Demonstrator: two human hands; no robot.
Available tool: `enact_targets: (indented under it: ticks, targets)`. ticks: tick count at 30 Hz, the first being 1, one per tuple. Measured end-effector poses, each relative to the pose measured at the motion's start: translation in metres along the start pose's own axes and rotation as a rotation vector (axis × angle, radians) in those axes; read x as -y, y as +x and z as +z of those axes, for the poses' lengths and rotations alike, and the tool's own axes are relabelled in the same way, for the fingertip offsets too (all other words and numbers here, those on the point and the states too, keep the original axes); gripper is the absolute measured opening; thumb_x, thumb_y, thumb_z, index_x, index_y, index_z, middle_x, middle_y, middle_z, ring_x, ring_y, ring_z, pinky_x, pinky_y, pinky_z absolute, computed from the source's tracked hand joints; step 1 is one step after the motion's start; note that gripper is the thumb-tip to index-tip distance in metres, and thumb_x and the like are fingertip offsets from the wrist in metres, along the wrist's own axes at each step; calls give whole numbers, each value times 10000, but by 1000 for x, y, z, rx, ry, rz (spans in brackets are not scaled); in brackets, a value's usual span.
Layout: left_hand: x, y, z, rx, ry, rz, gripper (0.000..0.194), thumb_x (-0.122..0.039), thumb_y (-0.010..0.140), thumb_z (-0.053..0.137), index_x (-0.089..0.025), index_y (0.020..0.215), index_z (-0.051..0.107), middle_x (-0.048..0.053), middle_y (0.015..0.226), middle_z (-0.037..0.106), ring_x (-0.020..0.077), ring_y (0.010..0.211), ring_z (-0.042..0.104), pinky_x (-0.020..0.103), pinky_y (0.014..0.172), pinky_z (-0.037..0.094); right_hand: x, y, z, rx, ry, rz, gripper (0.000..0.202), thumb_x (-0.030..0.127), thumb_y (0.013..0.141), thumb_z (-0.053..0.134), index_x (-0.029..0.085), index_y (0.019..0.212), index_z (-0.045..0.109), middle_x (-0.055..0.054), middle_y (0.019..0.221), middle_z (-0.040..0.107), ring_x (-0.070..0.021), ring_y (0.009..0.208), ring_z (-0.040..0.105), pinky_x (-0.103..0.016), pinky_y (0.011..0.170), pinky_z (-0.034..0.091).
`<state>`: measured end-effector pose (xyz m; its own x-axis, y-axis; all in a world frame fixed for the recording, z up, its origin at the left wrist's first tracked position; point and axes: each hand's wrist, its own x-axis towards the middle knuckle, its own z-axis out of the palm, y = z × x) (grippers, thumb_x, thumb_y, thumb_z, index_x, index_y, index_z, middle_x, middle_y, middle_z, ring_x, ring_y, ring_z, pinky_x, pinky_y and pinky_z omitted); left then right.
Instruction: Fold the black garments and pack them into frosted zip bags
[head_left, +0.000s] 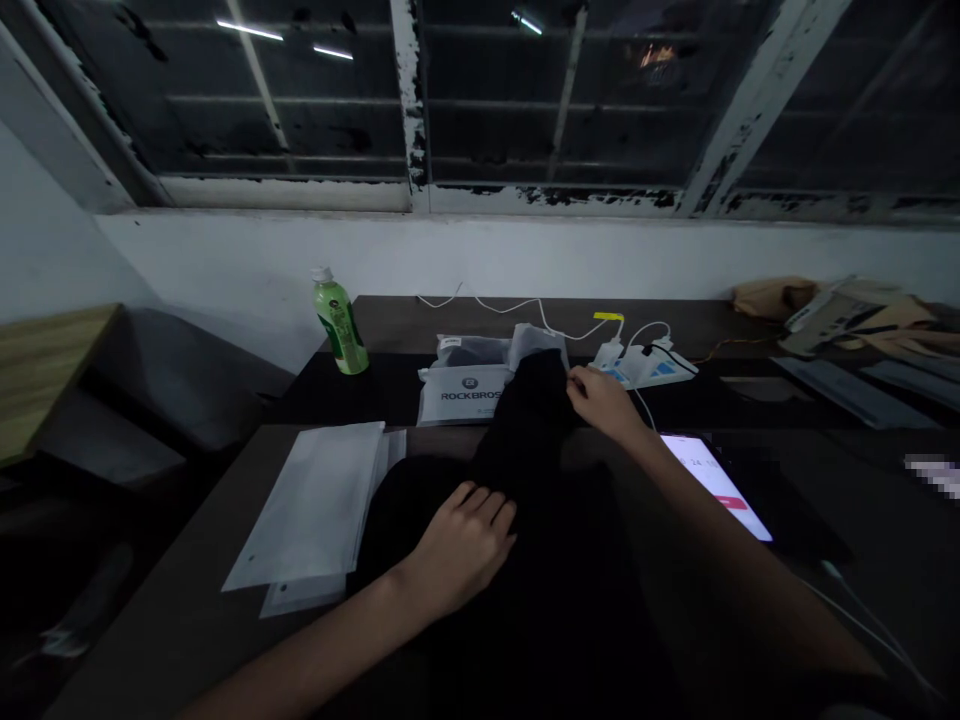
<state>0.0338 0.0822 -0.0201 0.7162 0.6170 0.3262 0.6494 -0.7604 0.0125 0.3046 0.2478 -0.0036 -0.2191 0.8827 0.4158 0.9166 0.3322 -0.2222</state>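
Observation:
A black cloth item (525, 430) lies across the middle of the dark table, one narrow part stretching away from me. Its exact kind is lost in the dim light. My left hand (465, 540) rests on its near part with the fingers curled into the fabric. At the far end, my right hand (604, 400) pinches the cloth's right edge between thumb and fingers. Just behind the cloth is a frosted pouch (457, 393) printed ROCKBROS, partly covered by it. Left of my left hand lies a stack of flat frosted bags (311, 500).
A green bottle (341, 325) stands at the back left. Behind my right hand sits a white power strip (660, 365) with cables. A lit phone (716, 485) lies under my right forearm. Brown packaging (772, 298) and more flat bags (855, 392) are at the right.

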Motion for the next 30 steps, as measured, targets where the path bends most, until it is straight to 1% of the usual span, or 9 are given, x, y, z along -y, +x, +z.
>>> enact_targets:
  ticks: [4,8,10,13,16,18,21,26,30]
  targets:
    - [1,7,-3,30,2,-15,221,-243,957,540,-117,1115,631,92,1006,721,235,929,685,389,899,490,-7,-17,6,16,9,-18,399,84,819,451,147,1175,619,-121,1050,645,-256,926,636,-390,801,511]
    - [-5,27,-6,28,35,-6,239,-321,953,563,-116,1046,642,98,928,698,239,867,674,383,856,494,-14,-34,6,160,43,-173,635,-9,699,512,228,1282,596,-91,1254,569,-219,1076,619,-352,916,505]
    - [-11,39,-4,19,32,-8,308,-411,934,591,-116,1004,645,113,935,687,255,887,667,383,839,495,-20,-38,7,211,43,-218,664,-32,670,540,240,1272,615,-99,1303,543,-231,1159,590,-366,964,488]
    - [-20,54,3,10,7,-41,320,-441,918,615,-123,903,648,124,899,683,270,870,667,386,797,503,-28,-38,12,219,30,-222,507,13,739,574,208,1199,660,-130,1309,537,-262,1220,553,-425,1005,468]
    - [-24,61,7,-1,-26,-83,189,-287,927,611,-136,816,642,97,827,677,247,799,663,368,754,507,-33,-34,16,196,23,-207,294,107,850,548,197,1085,701,-126,1263,559,-265,1213,553,-463,1029,450]
    - [-21,63,2,-20,-53,-121,148,-229,927,596,-144,815,644,78,823,677,233,779,658,360,746,506,-35,-33,17,195,24,-207,277,121,855,552,199,1073,704,-124,1255,565,-269,1212,552,-474,1033,446]
    - [-2,62,-15,-78,-99,-241,159,-230,949,547,-154,843,639,67,835,675,231,793,655,362,757,501,-37,-35,18,214,30,-215,374,98,784,605,184,1141,679,-155,1345,528,-302,1273,513,-487,1035,441]
    - [59,51,-47,-206,-174,-569,193,-272,949,515,-176,844,644,56,812,684,216,727,653,301,643,441,-37,-40,18,214,64,-205,502,148,765,656,177,1263,599,-203,1486,420,-353,1396,390,-528,1064,408]
    - [104,37,-48,-290,-257,-788,237,-356,918,521,-194,823,665,35,697,654,218,666,631,288,609,374,-38,-37,23,146,102,-186,459,194,869,584,182,1326,547,-198,1525,381,-332,1429,353,-539,1098,375]
